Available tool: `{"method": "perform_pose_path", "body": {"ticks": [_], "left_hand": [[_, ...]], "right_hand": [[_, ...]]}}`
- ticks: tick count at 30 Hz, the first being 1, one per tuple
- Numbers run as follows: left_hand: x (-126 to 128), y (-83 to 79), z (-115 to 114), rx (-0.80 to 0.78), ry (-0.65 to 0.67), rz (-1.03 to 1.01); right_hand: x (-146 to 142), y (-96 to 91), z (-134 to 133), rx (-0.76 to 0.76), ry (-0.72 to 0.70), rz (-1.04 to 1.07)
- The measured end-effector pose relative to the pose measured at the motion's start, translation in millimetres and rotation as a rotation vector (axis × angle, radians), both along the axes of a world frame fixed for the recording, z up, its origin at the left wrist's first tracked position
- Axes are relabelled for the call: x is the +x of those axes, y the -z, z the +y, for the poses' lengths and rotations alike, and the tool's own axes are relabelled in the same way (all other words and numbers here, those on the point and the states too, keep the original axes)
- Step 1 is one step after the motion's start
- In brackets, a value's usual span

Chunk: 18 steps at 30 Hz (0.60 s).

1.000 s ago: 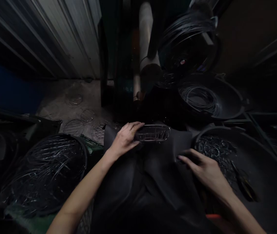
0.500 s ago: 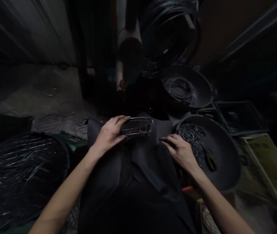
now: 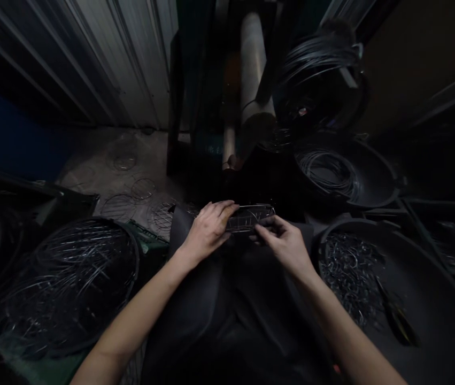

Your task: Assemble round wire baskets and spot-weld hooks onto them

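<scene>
A small wire basket [image 3: 247, 220] with rounded ends is held above my lap, over a dark apron [image 3: 247, 299]. My left hand [image 3: 211, 224] grips its left end, thumb below and fingers along the upper rim. At the basket's right end, my right hand [image 3: 281, 238] has its thumb and fingers pinched together close to the wires. Whatever sits between those fingertips is too dark and small to make out. To the right stands a dark basin [image 3: 431, 299] with many small bent metal pieces [image 3: 351, 272] and pliers [image 3: 398, 318].
At the left is a round tub of metal wires [image 3: 78, 267]. Wire rings [image 3: 143, 188] lie on the floor ahead. Behind the right basin, another basin holds coiled wire [image 3: 329, 174]. A machine with a pale cylinder [image 3: 253, 59] stands straight ahead.
My right hand has moved left from beside the basin to the basket's right end. My left hand still holds the basket. The camera view has shifted, so the surroundings appear displaced.
</scene>
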<state>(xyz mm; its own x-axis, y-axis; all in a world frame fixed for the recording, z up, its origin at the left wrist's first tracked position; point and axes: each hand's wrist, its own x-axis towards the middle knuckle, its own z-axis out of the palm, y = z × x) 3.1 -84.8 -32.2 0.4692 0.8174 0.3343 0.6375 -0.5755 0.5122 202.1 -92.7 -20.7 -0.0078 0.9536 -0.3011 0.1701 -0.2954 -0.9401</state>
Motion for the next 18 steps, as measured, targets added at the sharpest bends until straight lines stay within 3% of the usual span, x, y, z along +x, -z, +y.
{"method": "perform_pose_path", "body": {"ticks": [4, 9, 18], "left_hand": [[-5.1, -3.0, 2.3, 0.012, -0.020, 0.002], [-7.2, -5.6, 4.0, 0.036, -0.030, 0.006], [-15.3, -11.9, 18.1, 0.008, -0.047, -0.170]], "right_hand": [[-14.2, -1.4, -1.7, -0.010, 0.079, 0.101], [-25.2, -0.3, 5.6, 0.034, 0.090, 0.082], [-47.2, 8.5, 8.2, 0.417, 0.181, -0.370]]}}
